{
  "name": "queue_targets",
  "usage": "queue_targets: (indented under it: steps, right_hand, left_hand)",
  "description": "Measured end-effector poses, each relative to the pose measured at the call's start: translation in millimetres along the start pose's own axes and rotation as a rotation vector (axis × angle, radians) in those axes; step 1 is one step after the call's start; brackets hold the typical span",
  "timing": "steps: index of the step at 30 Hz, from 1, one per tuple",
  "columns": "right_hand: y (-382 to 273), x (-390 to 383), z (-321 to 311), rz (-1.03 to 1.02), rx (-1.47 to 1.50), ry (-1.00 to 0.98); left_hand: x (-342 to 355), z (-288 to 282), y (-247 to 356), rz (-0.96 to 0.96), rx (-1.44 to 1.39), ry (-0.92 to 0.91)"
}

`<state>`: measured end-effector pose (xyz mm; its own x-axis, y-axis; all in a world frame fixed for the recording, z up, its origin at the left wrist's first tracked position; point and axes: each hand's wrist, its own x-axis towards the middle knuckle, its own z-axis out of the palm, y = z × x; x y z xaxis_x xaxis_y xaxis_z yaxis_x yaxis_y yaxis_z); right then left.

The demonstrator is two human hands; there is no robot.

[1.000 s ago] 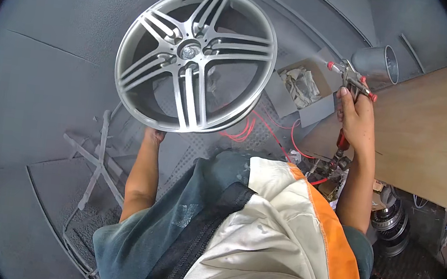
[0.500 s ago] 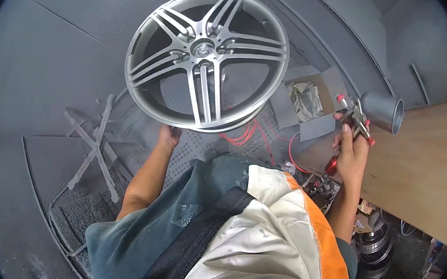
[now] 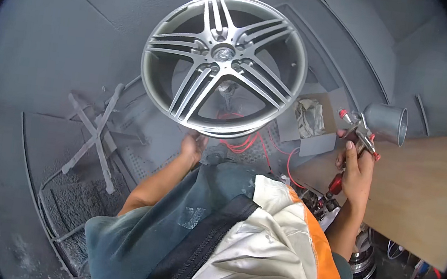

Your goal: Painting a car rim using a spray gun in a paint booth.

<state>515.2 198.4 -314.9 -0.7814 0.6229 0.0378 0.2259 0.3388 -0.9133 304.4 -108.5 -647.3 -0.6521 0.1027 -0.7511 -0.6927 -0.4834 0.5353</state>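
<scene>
A silver multi-spoke alloy wheel (image 3: 221, 76) is held up face-on in front of me, tilted. My left hand (image 3: 194, 146) is at its lower edge, with curled fingers against the rim's underside. The fingertips are partly hidden by the rim. Off to the right, my right hand (image 3: 356, 171) is closed around a spray gun (image 3: 357, 134). The gun has a grey metal cup (image 3: 385, 124), red knobs and a red fitting below the handle. It is held apart from the wheel.
An open cardboard box (image 3: 318, 143) with crumpled paper stands beyond the wheel. Red hose (image 3: 245, 143) coils on the floor. A grey crossed stand (image 3: 97, 136) is at left, a wooden panel (image 3: 416, 189) at right. More wheels (image 3: 363, 274) are stacked at lower right.
The wheel has turned clockwise, and my left hand has shifted rightward along its lower edge. The whole view has shifted slightly. My right hand still holds the spray gun.
</scene>
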Motion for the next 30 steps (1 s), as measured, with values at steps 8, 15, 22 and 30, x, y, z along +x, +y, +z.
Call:
queue_targets:
  steps: [8, 15, 22, 30]
  right_hand:
    - [21.9, 2.3, 21.9, 0.042, 0.014, 0.013]
    - [53.8, -7.7, 41.6, 0.104, -0.016, 0.019]
    - [-20.6, -5.1, 49.9, 0.062, -0.05, -0.185]
    - [-73.2, 53.3, 75.9, -0.296, -0.375, -0.305]
  left_hand:
    - [-20.7, -2.2, -35.0, -0.128, 0.697, -0.527]
    - [-9.0, -37.2, -4.0, -0.082, 1.252, -1.255]
    - [58.7, -75.1, 66.3, 0.038, 0.965, -0.31]
    - [110.4, -35.9, 134.2, 0.346, 0.43, -0.161]
